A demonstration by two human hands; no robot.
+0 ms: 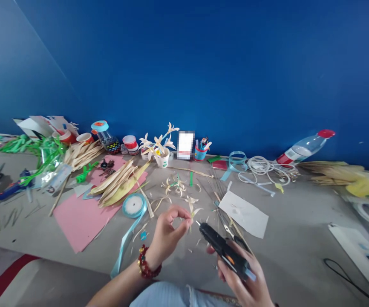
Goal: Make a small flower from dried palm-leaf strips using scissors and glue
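Observation:
My left hand (168, 232), with a beaded bracelet on its wrist, pinches the base of a small pale flower (192, 206) made of thin curled petals. My right hand (250, 281) is wrapped round a black glue gun (224, 248). Its white nozzle points at the flower's base and is close to my left fingertips; I cannot tell if they touch. Beyond my hands lie several more pale flowers (176, 186) with green stems. Scissors (235, 238) lie partly hidden behind the glue gun. A white paper cup (162, 159) holding finished-looking pale flowers stands by the wall.
A blue ribbon roll (134, 205) and pink paper (79, 219) lie left, beside dried husks (117, 185). White paper (245, 214) and a coiled white cable (263, 168) are right. A plastic bottle (306, 149) leans on the wall. Another glue gun (10, 189) lies far left.

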